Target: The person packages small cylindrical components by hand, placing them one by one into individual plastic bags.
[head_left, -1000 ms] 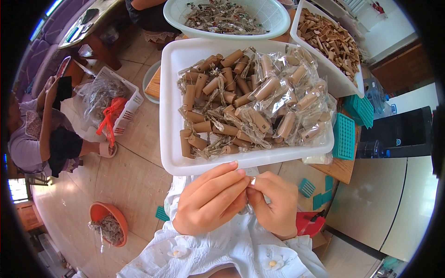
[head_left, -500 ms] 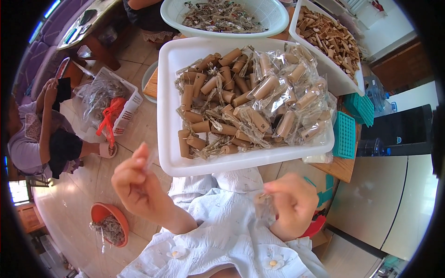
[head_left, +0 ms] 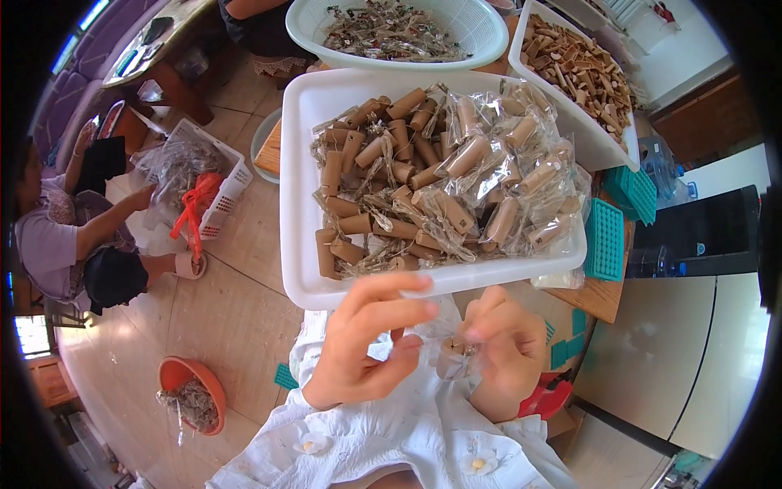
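A small clear packet (head_left: 454, 359) with a brown, rounded piece inside sits between the two hands, just below and left of the right hand's (head_left: 511, 350) fingertips; those fingers are closed narrow on its film; the left hand (head_left: 358, 346) is to the packet's left, its upper fingers spread loosely and its thumb curled beneath, though blur hides whether they grip any film.

Just past the fingertips runs the near edge of a white tray (head_left: 300, 179), which the left hand's upper fingers overlap in view; below the fingers lies the lap of a white garment (head_left: 383, 424); left of the left hand, tiled floor (head_left: 261, 326) stretches to an orange bucket (head_left: 173, 375); right of the right hand, a red thing (head_left: 547, 395) sits close by.

Beyond the fingers, the tray's smooth plastic walls hold matte brown tubes (head_left: 330, 173) tangled with dry, stringy strands, and, toward the right, tubes in shiny crinkled bags (head_left: 472, 155); farther ahead stand a pale, perforated basin (head_left: 482, 41) and a second white tray (head_left: 582, 134) of jagged brown chips; well off to the left, a seated person (head_left: 53, 261) reaches toward a slotted white basket (head_left: 234, 183).
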The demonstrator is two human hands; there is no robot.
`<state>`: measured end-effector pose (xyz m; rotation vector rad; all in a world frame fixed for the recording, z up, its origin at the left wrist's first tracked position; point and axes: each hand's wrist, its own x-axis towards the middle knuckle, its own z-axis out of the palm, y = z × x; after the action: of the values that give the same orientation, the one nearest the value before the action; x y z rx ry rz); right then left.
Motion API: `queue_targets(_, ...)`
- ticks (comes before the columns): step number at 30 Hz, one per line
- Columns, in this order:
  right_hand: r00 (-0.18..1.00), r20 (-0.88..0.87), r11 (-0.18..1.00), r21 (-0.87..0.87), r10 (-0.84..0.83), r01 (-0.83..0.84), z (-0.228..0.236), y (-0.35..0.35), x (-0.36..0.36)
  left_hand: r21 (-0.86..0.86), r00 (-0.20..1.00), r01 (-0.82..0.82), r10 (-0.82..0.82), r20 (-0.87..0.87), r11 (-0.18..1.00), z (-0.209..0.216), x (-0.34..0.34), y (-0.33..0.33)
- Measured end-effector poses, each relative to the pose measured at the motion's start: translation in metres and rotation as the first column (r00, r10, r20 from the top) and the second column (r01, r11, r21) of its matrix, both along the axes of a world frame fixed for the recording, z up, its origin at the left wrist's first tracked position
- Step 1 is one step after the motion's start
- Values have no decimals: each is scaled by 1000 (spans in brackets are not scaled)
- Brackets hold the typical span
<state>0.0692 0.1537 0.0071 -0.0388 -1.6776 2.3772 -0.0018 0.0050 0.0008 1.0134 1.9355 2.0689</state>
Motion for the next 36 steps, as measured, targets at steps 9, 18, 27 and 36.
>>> queue_targets(9, 991, -26, 989, -62, -134, 132, -9, -1, -7, 361, 982, 179, -188, -10, 915, -23, -7, -8)
queue_targets(18, 994, -8, 983, -152, -110, 107, -14, 2, -6, -154, 989, 21, 3, 148, 988, -5, 1, 3)
queue_targets(27, 998, 54, 983, -182, -16, 26, -7, -2, 2, -82, 966, 177, -157, 208, 981, -6, -2, -4)
queue_targets(36, 999, 39, 998, -54, 21, -18, -4, -2, 1, 17, 973, 175, -176, 147, 984, -2, -7, -4)
